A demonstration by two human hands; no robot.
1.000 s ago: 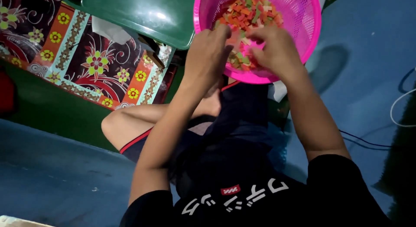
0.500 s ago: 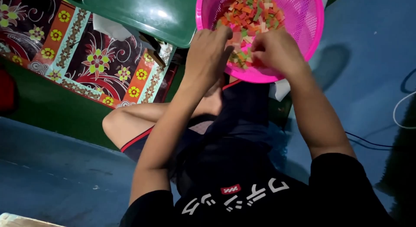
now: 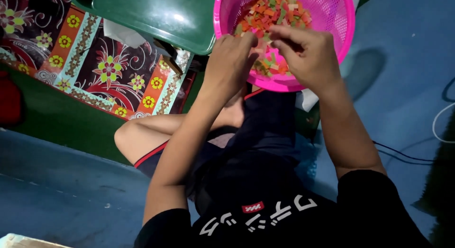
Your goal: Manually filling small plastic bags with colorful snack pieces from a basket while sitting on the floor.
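Observation:
A pink mesh basket rests at my knees, holding several small orange, green and white pieces. My left hand reaches over the near rim, back upward, its fingertips down among the pieces; what they grip is hidden. My right hand hovers over the near side of the basket. Its fingers are curled and the thumb meets them in a pinch on some pieces. The two hands almost touch at the fingertips.
A dark green tray lies left of the basket on a floral mat, with white paper under its edge. Blue floor surrounds me. A white cable and black cables run at the right.
My right hand has lifted slightly out of the pieces and curled into a pinch. My left hand has shifted a little toward it. The basket stays in place.

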